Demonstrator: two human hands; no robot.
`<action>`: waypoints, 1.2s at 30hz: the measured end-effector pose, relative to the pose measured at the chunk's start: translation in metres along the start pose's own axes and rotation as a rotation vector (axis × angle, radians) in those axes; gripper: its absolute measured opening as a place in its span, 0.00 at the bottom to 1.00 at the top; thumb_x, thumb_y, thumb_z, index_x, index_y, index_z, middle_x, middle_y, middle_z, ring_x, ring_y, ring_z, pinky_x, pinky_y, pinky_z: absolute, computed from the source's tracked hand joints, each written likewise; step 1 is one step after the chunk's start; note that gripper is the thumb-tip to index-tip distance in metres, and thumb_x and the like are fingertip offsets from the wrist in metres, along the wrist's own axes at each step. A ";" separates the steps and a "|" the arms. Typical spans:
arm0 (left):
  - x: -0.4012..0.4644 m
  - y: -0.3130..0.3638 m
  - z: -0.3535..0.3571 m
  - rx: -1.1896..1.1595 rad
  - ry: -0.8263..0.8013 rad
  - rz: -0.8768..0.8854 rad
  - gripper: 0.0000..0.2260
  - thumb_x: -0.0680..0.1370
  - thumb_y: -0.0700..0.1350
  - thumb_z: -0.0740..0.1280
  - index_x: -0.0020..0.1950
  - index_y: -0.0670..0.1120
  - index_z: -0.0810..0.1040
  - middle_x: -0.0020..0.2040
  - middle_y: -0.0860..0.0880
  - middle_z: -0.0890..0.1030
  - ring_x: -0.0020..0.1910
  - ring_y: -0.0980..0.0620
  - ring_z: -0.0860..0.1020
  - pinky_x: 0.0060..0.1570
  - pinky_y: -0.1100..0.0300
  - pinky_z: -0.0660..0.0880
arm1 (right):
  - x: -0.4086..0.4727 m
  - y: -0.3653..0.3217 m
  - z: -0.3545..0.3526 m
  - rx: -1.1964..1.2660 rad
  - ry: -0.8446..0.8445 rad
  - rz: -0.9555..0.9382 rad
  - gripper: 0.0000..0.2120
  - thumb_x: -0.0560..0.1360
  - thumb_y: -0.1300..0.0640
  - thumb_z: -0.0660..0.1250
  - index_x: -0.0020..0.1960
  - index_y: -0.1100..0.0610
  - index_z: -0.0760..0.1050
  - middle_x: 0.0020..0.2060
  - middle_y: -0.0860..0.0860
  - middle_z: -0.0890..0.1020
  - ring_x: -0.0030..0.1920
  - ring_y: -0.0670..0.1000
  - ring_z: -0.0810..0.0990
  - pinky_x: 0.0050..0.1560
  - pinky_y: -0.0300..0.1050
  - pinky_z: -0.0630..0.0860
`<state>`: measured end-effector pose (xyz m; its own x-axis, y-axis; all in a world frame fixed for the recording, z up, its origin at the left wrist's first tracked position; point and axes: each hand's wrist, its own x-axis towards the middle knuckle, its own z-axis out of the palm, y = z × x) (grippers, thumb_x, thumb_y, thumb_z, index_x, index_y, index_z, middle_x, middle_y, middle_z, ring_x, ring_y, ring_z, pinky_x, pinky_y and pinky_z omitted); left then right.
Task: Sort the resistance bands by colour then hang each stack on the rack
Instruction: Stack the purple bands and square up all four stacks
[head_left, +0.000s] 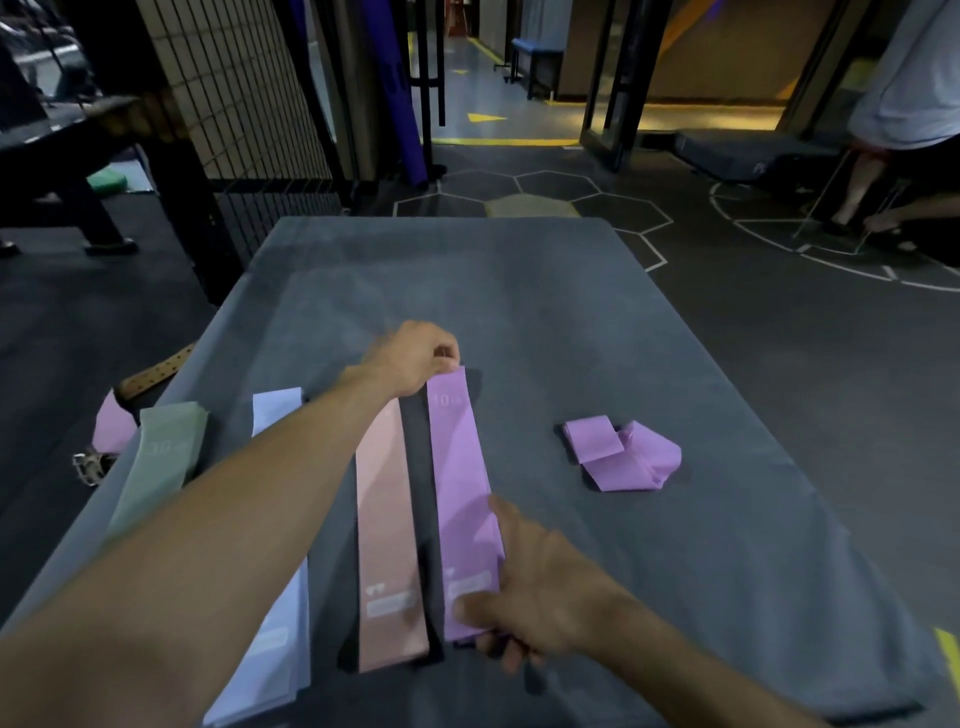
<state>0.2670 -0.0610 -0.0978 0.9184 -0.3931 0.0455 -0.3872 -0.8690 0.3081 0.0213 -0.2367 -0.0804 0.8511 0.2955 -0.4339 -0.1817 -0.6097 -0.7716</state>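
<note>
Sorting under way on a grey padded counter (545, 291). Stretched flat between two hands, a purple band (462, 499): left hand (415, 358) pinching its far end at 12 o'clock, right hand (535, 592) gripping the near end at 6 o'clock, thumb on top, fingers curled beneath. Held taut and straight, apparently for squaring up into a row before laying down. Not yet resting fully on the surface, by the look of the shadow underneath.

Just beside it at 9 o'clock, a pink band (387, 545) lying flat over a black band (421, 493), only the black edges showing. Further toward 9 o'clock, a pale lilac-white band (278, 670), partly hidden by the left forearm, and a green band (156, 467) draped over the counter's left edge. All parallel, lengthwise, one strip per colour, likely for easy stacking.

At 3 o'clock, well apart, a crumpled purple heap (623, 457), folded and unsorted, probably next for the purple lane. Off the counter at 9 o'clock, on the floor, another purple piece (111, 426) and a tan belt (156, 371). No rack identifiable in view. Seated person's legs (872, 197) at far 2 o'clock.
</note>
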 end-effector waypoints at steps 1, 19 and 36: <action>0.000 0.000 0.002 0.002 -0.003 -0.011 0.09 0.77 0.48 0.71 0.38 0.57 0.77 0.43 0.56 0.82 0.45 0.50 0.80 0.50 0.52 0.79 | 0.000 0.001 0.000 0.013 -0.017 0.011 0.29 0.74 0.61 0.69 0.68 0.49 0.57 0.38 0.61 0.85 0.23 0.50 0.78 0.23 0.43 0.74; -0.009 0.014 0.003 0.058 0.040 -0.129 0.06 0.79 0.48 0.70 0.54 0.51 0.82 0.55 0.50 0.83 0.53 0.46 0.80 0.54 0.52 0.77 | -0.005 0.008 -0.025 -0.152 -0.095 0.008 0.31 0.75 0.58 0.70 0.73 0.45 0.62 0.38 0.56 0.86 0.26 0.49 0.80 0.31 0.45 0.81; -0.149 0.127 -0.014 -0.210 -0.079 -0.032 0.03 0.77 0.48 0.71 0.47 0.56 0.79 0.41 0.59 0.81 0.43 0.55 0.80 0.51 0.53 0.79 | 0.007 0.051 -0.101 -0.524 0.714 0.121 0.16 0.74 0.55 0.67 0.61 0.50 0.78 0.59 0.55 0.78 0.58 0.61 0.76 0.53 0.50 0.75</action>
<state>0.0825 -0.1086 -0.0526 0.9174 -0.3959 -0.0393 -0.3251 -0.8030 0.4995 0.0674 -0.3401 -0.0759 0.9763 -0.2145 0.0291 -0.1909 -0.9164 -0.3517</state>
